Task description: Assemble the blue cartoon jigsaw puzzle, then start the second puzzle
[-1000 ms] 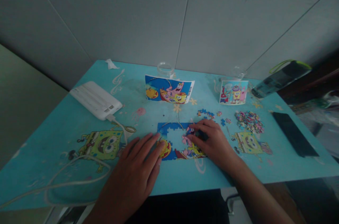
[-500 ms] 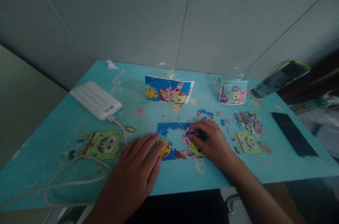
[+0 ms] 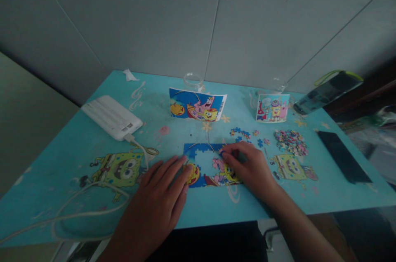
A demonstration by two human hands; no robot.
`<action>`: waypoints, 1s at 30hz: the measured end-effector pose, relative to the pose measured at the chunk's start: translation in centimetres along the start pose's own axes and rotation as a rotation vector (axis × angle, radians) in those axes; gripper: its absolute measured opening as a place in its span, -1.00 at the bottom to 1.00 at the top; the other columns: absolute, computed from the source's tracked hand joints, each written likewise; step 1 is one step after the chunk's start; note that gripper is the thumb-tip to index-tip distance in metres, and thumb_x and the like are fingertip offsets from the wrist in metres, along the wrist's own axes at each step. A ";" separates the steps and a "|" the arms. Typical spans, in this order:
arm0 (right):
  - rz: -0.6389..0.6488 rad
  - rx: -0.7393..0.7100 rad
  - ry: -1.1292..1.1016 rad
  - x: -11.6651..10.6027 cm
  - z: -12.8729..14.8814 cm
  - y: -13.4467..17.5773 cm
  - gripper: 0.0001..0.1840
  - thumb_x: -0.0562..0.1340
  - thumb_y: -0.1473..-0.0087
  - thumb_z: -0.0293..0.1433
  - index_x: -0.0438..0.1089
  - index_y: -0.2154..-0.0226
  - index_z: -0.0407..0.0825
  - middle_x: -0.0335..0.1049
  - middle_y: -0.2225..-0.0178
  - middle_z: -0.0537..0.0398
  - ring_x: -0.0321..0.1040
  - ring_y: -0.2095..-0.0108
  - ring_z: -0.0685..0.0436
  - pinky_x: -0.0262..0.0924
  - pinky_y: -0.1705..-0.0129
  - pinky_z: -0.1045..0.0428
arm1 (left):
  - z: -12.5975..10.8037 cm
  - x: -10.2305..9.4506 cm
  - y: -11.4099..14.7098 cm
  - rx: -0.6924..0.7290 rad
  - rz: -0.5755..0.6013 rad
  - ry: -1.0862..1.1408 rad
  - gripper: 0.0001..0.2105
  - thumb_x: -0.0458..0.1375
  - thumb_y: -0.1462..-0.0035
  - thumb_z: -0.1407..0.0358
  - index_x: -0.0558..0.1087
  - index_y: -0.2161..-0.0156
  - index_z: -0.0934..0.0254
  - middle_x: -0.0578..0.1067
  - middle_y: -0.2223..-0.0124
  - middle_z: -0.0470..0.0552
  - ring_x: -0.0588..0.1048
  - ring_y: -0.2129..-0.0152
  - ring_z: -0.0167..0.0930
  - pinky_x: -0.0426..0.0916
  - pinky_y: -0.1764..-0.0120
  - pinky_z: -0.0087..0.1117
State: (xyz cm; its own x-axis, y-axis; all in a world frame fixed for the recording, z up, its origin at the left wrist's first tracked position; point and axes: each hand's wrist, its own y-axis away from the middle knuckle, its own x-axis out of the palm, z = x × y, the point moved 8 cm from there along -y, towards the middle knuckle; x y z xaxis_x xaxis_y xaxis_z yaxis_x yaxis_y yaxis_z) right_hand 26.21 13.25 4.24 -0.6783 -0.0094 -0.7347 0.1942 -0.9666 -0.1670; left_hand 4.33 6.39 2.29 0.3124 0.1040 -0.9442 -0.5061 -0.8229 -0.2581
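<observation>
A partly joined jigsaw puzzle (image 3: 192, 154) with a blue border, a burger and pink and yellow cartoon figures lies flat on the table, with a gap in its middle. My left hand (image 3: 161, 196) rests palm down, fingers outstretched, its fingertips on the puzzle's left edge. Over the right part, my right hand (image 3: 247, 161) pinches a small puzzle piece (image 3: 220, 152) between thumb and forefinger at the gap's upper right corner; the fingers hide most of it. Behind the puzzle, loose blue puzzle pieces (image 3: 240, 133) lie scattered, and a picture card (image 3: 198, 105) with the same scene stands upright.
A heap of puzzle pieces (image 3: 291, 142) sits to the right, near a second picture card (image 3: 272, 108) and a dark flat phone-like slab (image 3: 343, 156). At left are a white power bank (image 3: 111, 117) and its cable (image 3: 93, 214). A bottle (image 3: 328, 92) lies at the back right.
My right hand has shifted slightly, its fingertips now lower and closer together at the gap's upper right corner, covering the pink figure's head area. My left hand stays put.
</observation>
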 end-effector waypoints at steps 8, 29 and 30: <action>-0.032 0.112 -0.125 -0.5 -0.9 0.1 -0.83 0.27 -0.22 -0.27 0.55 0.19 0.04 0.57 0.31 0.06 0.44 0.35 -0.12 0.32 0.25 -0.05 | 0.0 -0.1 -0.1 0.006 -0.007 0.008 -0.57 0.06 -0.32 0.35 0.31 -0.27 0.21 0.31 -0.33 0.09 0.28 -0.24 -0.16 0.19 -0.23 0.04; 0.047 0.004 -0.167 0.0 -0.3 0.0 -0.73 0.16 -0.33 -0.36 0.56 0.06 0.10 0.51 0.16 0.02 0.45 0.13 -0.16 0.35 0.04 -0.10 | 0.1 0.2 0.1 -0.012 0.018 0.003 -0.55 0.05 -0.33 0.33 0.29 -0.30 0.17 0.28 -0.35 0.05 0.26 -0.26 -0.15 0.18 -0.24 0.05; 0.043 0.008 -0.164 0.0 -0.4 0.0 -0.74 0.16 -0.33 -0.35 0.56 0.06 0.10 0.52 0.15 0.02 0.45 0.13 -0.16 0.34 0.03 -0.11 | 0.1 0.2 0.1 -0.009 0.016 0.004 -0.55 0.05 -0.33 0.33 0.30 -0.29 0.17 0.28 -0.35 0.05 0.26 -0.26 -0.16 0.18 -0.24 0.04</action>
State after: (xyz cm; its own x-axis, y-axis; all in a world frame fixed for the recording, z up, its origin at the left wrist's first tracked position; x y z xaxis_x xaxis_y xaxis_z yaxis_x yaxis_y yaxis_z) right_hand 26.48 13.36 4.03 -0.7763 -0.0914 -0.6237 0.2199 -0.9665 -0.1321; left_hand 4.29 6.41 2.07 0.3076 0.0885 -0.9474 -0.5041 -0.8293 -0.2412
